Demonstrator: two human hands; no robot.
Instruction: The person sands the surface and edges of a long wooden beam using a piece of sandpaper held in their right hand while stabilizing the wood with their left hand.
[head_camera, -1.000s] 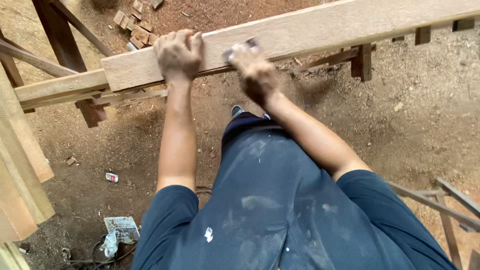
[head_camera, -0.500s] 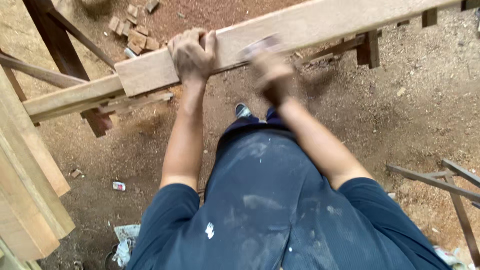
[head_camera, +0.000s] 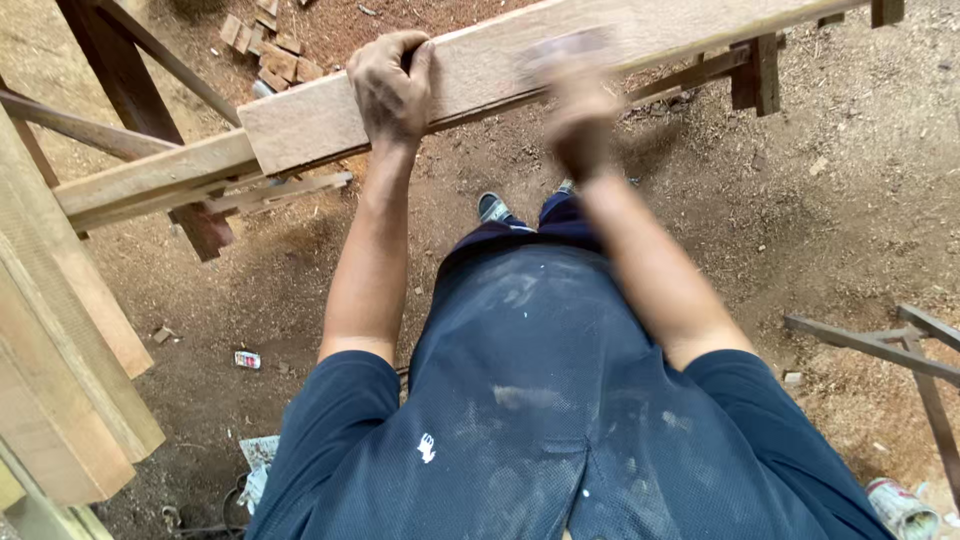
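Both hands are on the long wooden plank (head_camera: 500, 70), which lies across dark trestles. Left hand (head_camera: 392, 85) grips its edge, fingers curled over. Right hand (head_camera: 575, 100) is blurry; I cannot tell its grip. Plank looks heavy and stiff.

I see a plank (head_camera: 500, 75) of pale, matt, bare wood with a slightly rough face. My shirt (head_camera: 560, 420) is dark blue cloth, dusted with pale smears. The ground (head_camera: 820, 200) is loose brown dirt with sawdust. The stacked boards (head_camera: 60, 380) are unfinished wood.
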